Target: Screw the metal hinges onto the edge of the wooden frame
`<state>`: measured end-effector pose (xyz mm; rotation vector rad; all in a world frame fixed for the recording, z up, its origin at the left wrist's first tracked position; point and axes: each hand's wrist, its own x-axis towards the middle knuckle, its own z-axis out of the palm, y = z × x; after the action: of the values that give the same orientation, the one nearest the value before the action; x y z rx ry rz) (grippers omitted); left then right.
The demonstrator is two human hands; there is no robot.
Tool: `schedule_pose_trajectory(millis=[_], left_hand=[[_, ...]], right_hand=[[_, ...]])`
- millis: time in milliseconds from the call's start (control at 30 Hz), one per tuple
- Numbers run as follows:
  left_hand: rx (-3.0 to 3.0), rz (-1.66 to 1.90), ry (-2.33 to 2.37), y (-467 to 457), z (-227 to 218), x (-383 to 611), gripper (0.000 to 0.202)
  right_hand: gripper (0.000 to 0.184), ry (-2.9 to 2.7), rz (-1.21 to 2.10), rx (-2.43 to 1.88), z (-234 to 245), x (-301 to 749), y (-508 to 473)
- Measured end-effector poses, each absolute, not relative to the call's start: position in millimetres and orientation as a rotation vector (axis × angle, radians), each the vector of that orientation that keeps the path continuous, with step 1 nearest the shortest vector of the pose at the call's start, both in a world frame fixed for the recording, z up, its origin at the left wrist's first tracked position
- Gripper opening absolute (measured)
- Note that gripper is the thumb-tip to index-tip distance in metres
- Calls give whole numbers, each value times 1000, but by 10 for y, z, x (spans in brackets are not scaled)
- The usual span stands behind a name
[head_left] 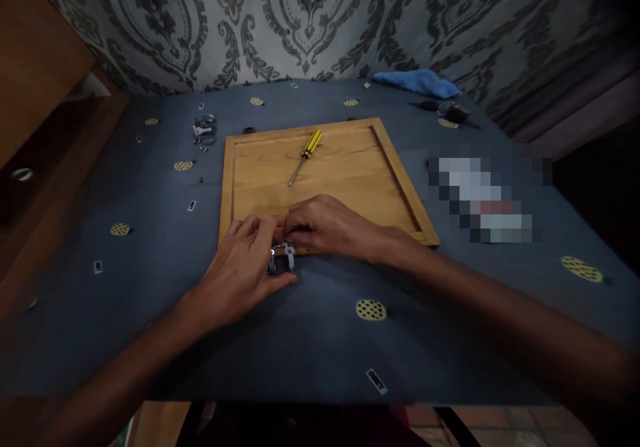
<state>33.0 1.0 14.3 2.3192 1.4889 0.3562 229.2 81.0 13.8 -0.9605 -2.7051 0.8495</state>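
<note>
A wooden panel with a raised frame [345,187], which looks like a cabinet door, lies flat before me. At its near edge sits a metal cabinet hinge [290,254]. My left hand [243,264] is closed around the hinge's left side, with its thumb below and fingers on the frame. Just above the hinge, my right hand [320,224] has its fingertips pinched together at the frame; whatever they hold is hidden. A yellow-and-black screwdriver [312,144] rests on the panel beyond my hands, its tip pointing toward me.
More metal hinges [205,130] and small screws [201,180] lie left of the panel. At the back right are a blue cloth [417,82] and a dark tool [453,110]. A pixelated item [480,200] lies on the right. A patterned wall [310,20] borders the table behind.
</note>
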Motion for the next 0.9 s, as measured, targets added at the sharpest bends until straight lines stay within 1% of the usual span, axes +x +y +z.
schedule_pose_trajectory(millis=[167,267,467,600,700,900], left_hand=[[2325,377,1467,10,152,325,49],[2323,379,1468,11,147,322,48],[2305,394,1463,8,145,322,47],[2304,385,1468,9,150,326,47],[2309,371,1481,14,147,329,47],[2328,377,1469,8,131,320,49]], right_hand=[[16,-2702,987,-873,131,2294,919],[14,-2694,1002,-851,138,2291,934],[16,-2707,1097,-785,162,2299,968],[14,-2725,1084,-744,150,2295,1006],[17,-2756,1079,-753,168,2270,998],[15,-2841,817,-886,185,2362,1000]])
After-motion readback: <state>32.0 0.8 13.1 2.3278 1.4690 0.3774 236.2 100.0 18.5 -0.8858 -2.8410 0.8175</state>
